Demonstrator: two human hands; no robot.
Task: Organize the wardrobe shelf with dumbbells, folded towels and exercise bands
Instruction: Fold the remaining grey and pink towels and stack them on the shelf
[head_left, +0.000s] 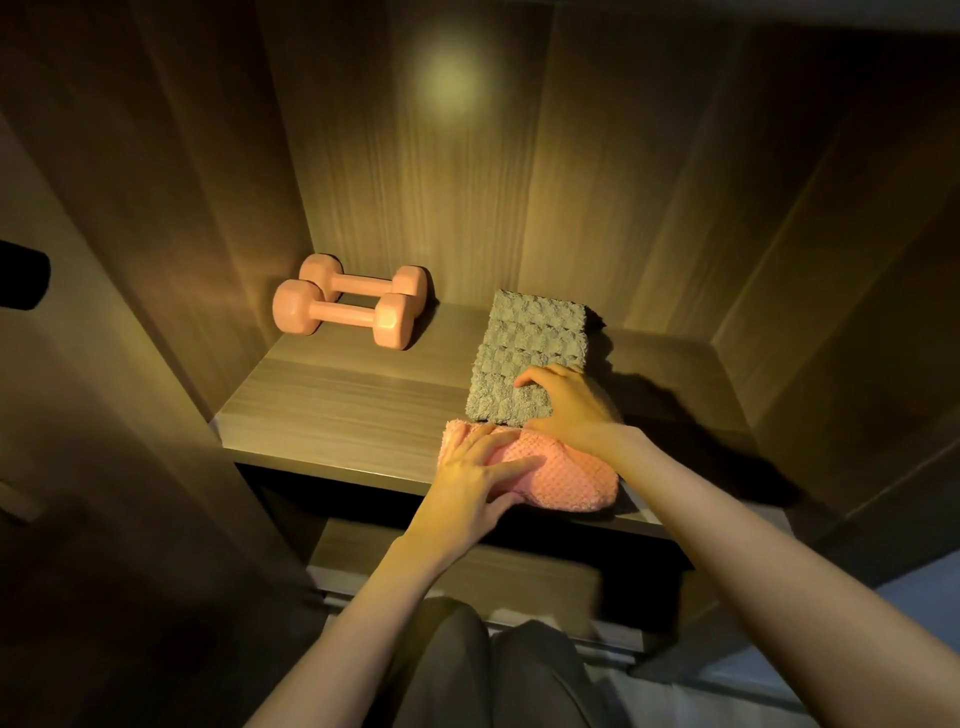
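Now | left hand (478, 467) flat on waffled pink towel (574, 480) | grey towel (530, 348) nubby

Dim, warm spotlight glare on back panel (447, 85); dark, distorted edges.

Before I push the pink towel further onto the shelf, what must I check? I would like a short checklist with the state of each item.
1. Left hand flat on pink towel: ok.
2. Right hand rests on grey towel: ok.
3. Pink towel folded neatly: not ok, it looks bunched.
4. Pink towel fully on shelf: cannot tell, it lies at the front edge.
5. Dumbbells out of the path, back left: ok.
6. Exercise bands in view: not ok, none seen.
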